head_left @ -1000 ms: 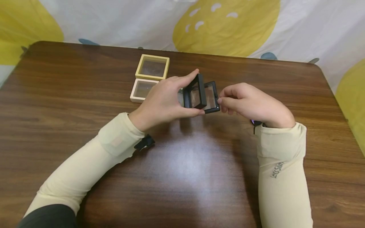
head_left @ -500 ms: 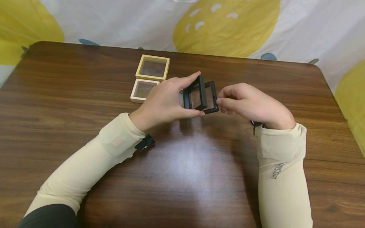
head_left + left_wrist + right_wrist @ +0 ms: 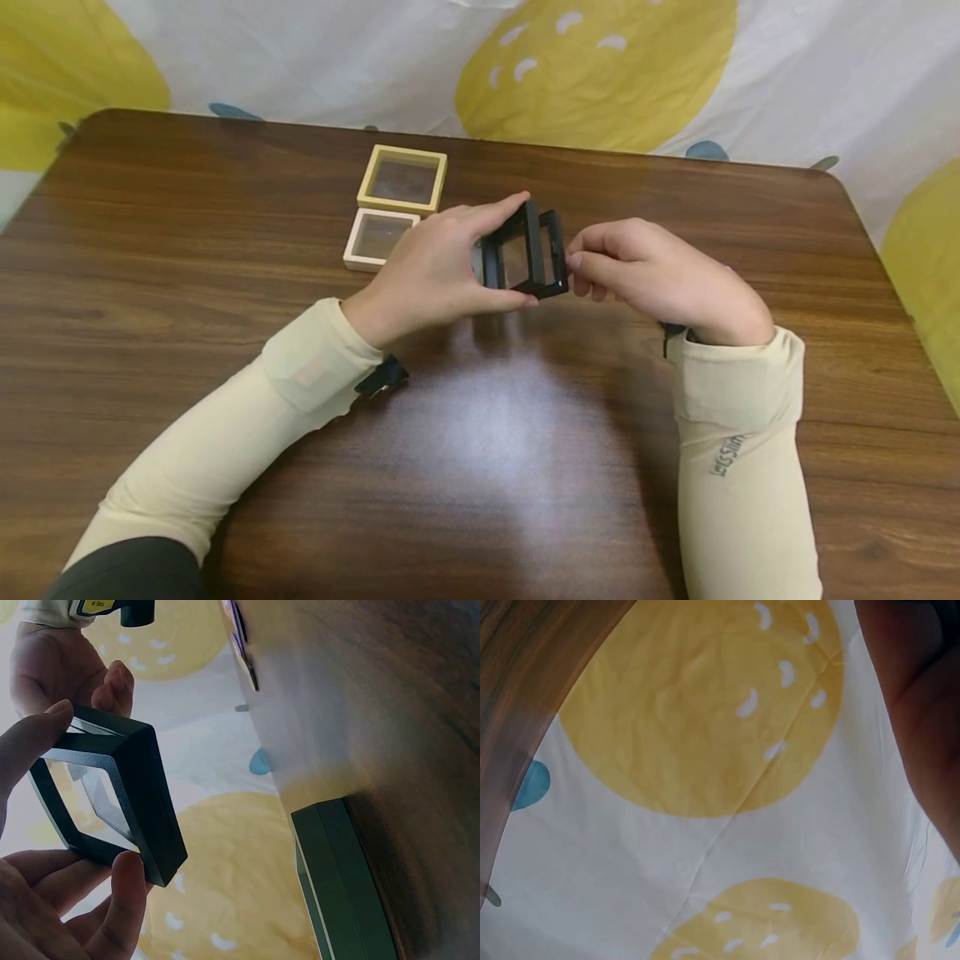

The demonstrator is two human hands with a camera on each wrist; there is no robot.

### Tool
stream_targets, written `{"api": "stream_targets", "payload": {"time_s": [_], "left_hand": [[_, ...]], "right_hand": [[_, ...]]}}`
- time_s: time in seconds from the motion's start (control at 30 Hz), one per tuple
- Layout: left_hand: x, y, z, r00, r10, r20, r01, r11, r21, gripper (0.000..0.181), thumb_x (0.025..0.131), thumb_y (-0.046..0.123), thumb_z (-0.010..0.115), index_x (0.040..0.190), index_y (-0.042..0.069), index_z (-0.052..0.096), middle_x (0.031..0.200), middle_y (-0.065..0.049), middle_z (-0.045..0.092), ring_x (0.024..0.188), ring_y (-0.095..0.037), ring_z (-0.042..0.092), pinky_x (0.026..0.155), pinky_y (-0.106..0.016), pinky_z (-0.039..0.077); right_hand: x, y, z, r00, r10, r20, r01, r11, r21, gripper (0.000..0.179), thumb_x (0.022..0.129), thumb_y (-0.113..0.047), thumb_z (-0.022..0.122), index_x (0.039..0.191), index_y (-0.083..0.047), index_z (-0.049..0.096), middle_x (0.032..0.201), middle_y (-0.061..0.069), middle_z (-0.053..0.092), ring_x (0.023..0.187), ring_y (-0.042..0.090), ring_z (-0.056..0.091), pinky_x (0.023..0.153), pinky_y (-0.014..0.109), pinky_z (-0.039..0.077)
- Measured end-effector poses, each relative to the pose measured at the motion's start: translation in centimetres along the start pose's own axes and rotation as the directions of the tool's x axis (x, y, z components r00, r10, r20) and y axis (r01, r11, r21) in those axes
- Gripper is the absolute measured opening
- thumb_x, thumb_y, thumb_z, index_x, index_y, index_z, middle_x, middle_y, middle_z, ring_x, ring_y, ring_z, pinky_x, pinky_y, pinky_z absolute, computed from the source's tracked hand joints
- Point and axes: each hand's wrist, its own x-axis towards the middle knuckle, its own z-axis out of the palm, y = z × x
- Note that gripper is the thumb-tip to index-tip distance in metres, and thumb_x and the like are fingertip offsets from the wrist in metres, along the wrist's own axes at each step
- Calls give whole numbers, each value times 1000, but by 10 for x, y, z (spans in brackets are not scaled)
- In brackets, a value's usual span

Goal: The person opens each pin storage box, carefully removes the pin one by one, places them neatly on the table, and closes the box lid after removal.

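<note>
My left hand (image 3: 438,258) grips a black floating display frame (image 3: 535,246) with clear film panes, thumb and fingers at opposite edges. The frame is raised above the table and stands parted into two halves, the nearer one tilted upright. At its right, my right hand (image 3: 648,267) pinches the outer edge of the far half (image 3: 560,254) with thumb and forefinger. In the left wrist view, the black frame (image 3: 146,799) appears from its side between the left hand's fingers, with the right hand (image 3: 56,671) behind its top. The right wrist view catches only part of the right hand (image 3: 922,697).
A yellow display frame (image 3: 365,183) and a white one (image 3: 351,242) lie flat, one behind the other, left of the hands on the brown wooden table (image 3: 225,208). The left hand partly hides the white frame. A patterned curtain (image 3: 337,58) hangs behind the table's far edge.
The right hand has moved slightly left, bringing the far half closer to the half in the left hand; the gap between them has narrowed. The left hand has barely moved.
</note>
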Motion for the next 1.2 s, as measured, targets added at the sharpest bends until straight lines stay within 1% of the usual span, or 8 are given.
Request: {"api": "stream_targets", "payload": {"time_s": [0.27, 0.53, 0.6, 0.7, 0.77, 0.9, 1.0, 1.2], "left_hand": [[1, 0, 0, 1000, 0, 11, -1, 1000, 14, 93, 67, 47, 82, 145, 16, 40, 121, -8, 63, 100, -19, 58, 83, -37, 49], [0, 0, 1, 1000, 5, 20, -5, 1000, 11, 93, 68, 47, 82, 145, 16, 40, 125, -8, 62, 103, -19, 59, 86, -37, 49], [0, 0, 2, 1000, 8, 19, -8, 1000, 14, 92, 67, 47, 82, 144, 16, 42, 123, -8, 63, 102, -19, 59, 85, -38, 49], [0, 0, 2, 1000, 13, 15, -13, 1000, 26, 88, 66, 47, 82, 141, 17, 45, 118, -7, 65, 99, -19, 60, 83, -38, 49], [0, 0, 2, 1000, 12, 11, -13, 999, 33, 86, 65, 46, 83, 138, 18, 48, 116, -6, 65, 101, -19, 59, 84, -38, 49], [0, 0, 3, 1000, 12, 16, -12, 998, 54, 85, 66, 45, 83, 138, 16, 48, 122, -6, 62, 110, -21, 55, 90, -38, 47], [0, -1, 3, 999, 22, 31, -24, 997, 76, 85, 67, 44, 83, 138, 15, 47, 125, -5, 61, 110, -22, 55, 92, -37, 46], [0, 0, 4, 995, 40, 95, -50, 993, 108, 83, 66, 47, 83, 136, 17, 49, 118, -2, 65, 106, -22, 55, 88, -39, 48]], "right_hand": [[1, -2, 2, 1000, -14, -10, 13, 1000, -27, 29, 100, -20, 41, 87, -7, 63, 79, 8, 61, 76, 17, 55, 72, 31, 43], [0, -2, 2, 999, -46, -8, 46, 999, -29, 25, 98, -17, 44, 85, -7, 62, 77, 7, 59, 74, 17, 54, 67, 27, 43], [0, -2, 2, 999, -48, -7, 48, 999, -23, 24, 98, -17, 45, 84, -8, 61, 77, 6, 58, 74, 18, 53, 66, 27, 43], [1, -3, 3, 999, -37, -7, 37, 999, -24, 24, 98, -18, 46, 83, -8, 61, 76, 6, 58, 74, 19, 53, 65, 28, 42], [1, -4, 3, 1000, -21, -4, 21, 999, -24, 23, 97, -18, 47, 83, -8, 62, 77, 6, 59, 73, 21, 53, 64, 29, 42], [3, -4, 5, 1000, -1, 1, 1, 999, -34, 21, 96, -17, 47, 86, -8, 64, 78, 7, 61, 72, 19, 53, 64, 30, 43], [4, -5, 5, 1000, 4, 8, -4, 999, -50, 21, 96, -18, 48, 87, -9, 64, 78, 6, 61, 72, 17, 53, 65, 30, 44], [0, -5, 1, 1000, 17, -3, -17, 999, -43, 23, 98, -24, 49, 92, -9, 66, 82, 6, 63, 78, 17, 56, 72, 30, 46]]}}
